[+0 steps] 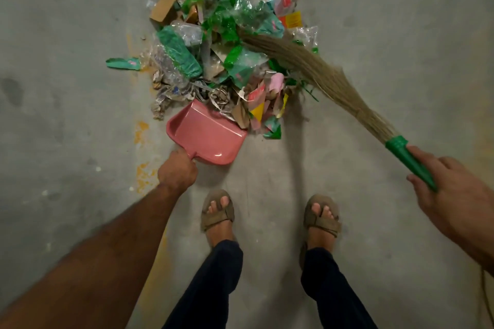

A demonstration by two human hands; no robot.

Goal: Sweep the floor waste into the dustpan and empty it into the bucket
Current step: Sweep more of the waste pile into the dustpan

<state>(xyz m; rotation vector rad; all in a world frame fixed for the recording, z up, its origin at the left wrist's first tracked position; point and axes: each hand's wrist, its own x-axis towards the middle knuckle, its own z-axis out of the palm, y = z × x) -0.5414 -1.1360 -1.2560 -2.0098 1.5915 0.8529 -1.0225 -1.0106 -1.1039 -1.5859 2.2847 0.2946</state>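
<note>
Your left hand (177, 172) grips the pink dustpan (205, 134) at the waste (222, 43) pile's near edge; your right hand (451, 189) wraps the broom (320, 72) handle. Light, springy wrappers (probably slippery): sweep low, firmly.

A single head-worn wide-angle camera looks steeply down from standing height at the grey concrete floor (66, 88), facing forward toward twelve o'clock, the person's sandalled feet (217, 212) near six.

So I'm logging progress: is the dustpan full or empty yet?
Empty: the pink dustpan shows a bare inside, its mouth at the waste pile edge.
</note>
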